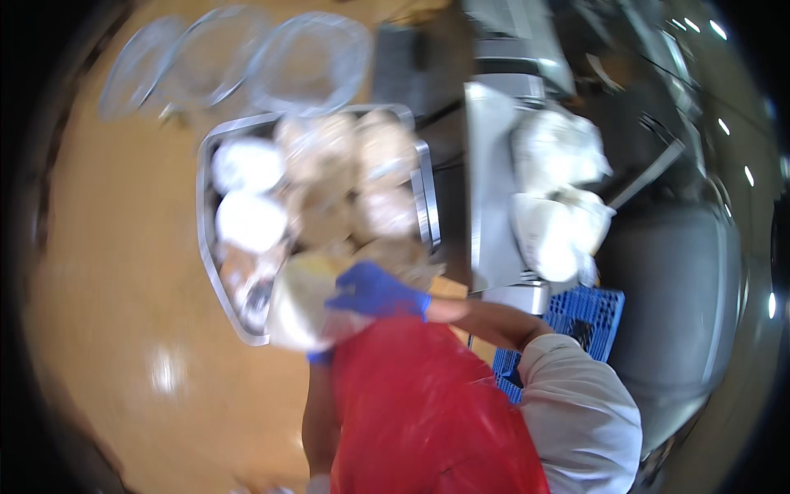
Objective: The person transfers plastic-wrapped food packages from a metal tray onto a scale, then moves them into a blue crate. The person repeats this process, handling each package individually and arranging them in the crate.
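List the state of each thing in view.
Metal bin, filled
Pale item, at bin's near edge
Right hand, gloved, against pale item; grip blurred
Left hand, gloved, mostly hidden
Clear round items, in a row
White bundles, grouped on metal surface
Blue crate, partly hidden
Red apron, worn

Wide downward view from head height

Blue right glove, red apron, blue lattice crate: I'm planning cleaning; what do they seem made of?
Blue right glove: probably matte rubber, judging by its close fit. Red apron: likely vinyl or coated fabric, glossy with bright highlights. Blue lattice crate: seemingly rigid plastic, regular openings.
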The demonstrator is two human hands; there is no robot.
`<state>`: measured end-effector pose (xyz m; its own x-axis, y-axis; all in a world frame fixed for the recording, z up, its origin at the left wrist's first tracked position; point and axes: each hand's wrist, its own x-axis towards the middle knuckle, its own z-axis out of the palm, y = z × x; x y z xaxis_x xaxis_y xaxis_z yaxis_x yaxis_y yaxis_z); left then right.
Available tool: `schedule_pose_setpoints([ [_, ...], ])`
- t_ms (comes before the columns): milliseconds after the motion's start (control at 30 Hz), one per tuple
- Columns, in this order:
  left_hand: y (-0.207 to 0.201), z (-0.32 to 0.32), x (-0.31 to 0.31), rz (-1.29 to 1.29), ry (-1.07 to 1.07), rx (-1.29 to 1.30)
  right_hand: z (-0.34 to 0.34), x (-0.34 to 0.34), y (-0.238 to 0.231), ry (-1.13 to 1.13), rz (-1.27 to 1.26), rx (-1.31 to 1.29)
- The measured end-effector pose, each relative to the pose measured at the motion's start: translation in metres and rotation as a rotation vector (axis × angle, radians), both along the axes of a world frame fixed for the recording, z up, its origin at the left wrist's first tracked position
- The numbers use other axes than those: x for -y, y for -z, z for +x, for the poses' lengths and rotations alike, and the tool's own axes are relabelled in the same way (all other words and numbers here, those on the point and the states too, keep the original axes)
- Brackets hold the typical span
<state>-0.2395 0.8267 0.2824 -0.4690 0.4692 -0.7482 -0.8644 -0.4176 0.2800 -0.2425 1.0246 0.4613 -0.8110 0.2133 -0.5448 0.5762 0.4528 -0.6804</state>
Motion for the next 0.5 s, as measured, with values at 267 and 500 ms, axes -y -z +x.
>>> schedule_pose_setpoints([
  [267, -0.139, 0.043, -0.205, -0.127, 0.650, -1.258, 0.170, -0.192, -0.149, 0.364, -0.030, -0.188],
  [500, -0.277, 0.130, -0.498, 0.911, 0.605, -0.396, 0.304, -0.337, -0.303, 1.082, 0.286, -0.866],
])
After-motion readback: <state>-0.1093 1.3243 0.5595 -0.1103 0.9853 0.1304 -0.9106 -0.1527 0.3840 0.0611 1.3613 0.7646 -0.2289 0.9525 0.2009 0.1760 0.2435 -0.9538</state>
